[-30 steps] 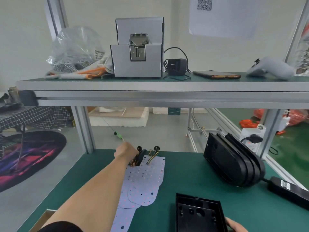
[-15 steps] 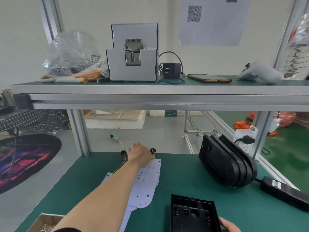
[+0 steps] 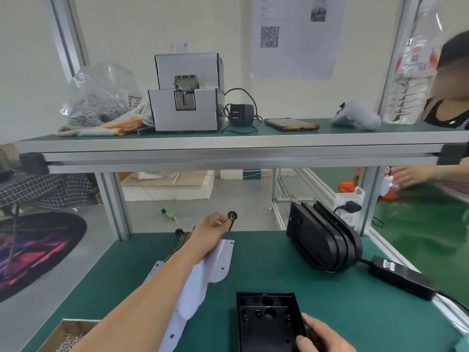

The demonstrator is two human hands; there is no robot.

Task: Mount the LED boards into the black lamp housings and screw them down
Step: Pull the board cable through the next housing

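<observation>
The left hand [image 3: 210, 229] grips one white board [image 3: 221, 259]; the right hand [image 3: 323, 336] holds one black case [image 3: 266, 323]. Three or four stacked cases [image 3: 322, 241] lean nearby.

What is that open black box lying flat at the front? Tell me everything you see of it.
The black lamp housing is a shallow rectangular tray, plastic by its look, lying flat, open side up, on the green table near the front edge. Its floor has a round centre hole, a small square opening left of it and small screw holes. No board is in it. The right hand grips its right rim; the LED boards lie apart on its left.
</observation>
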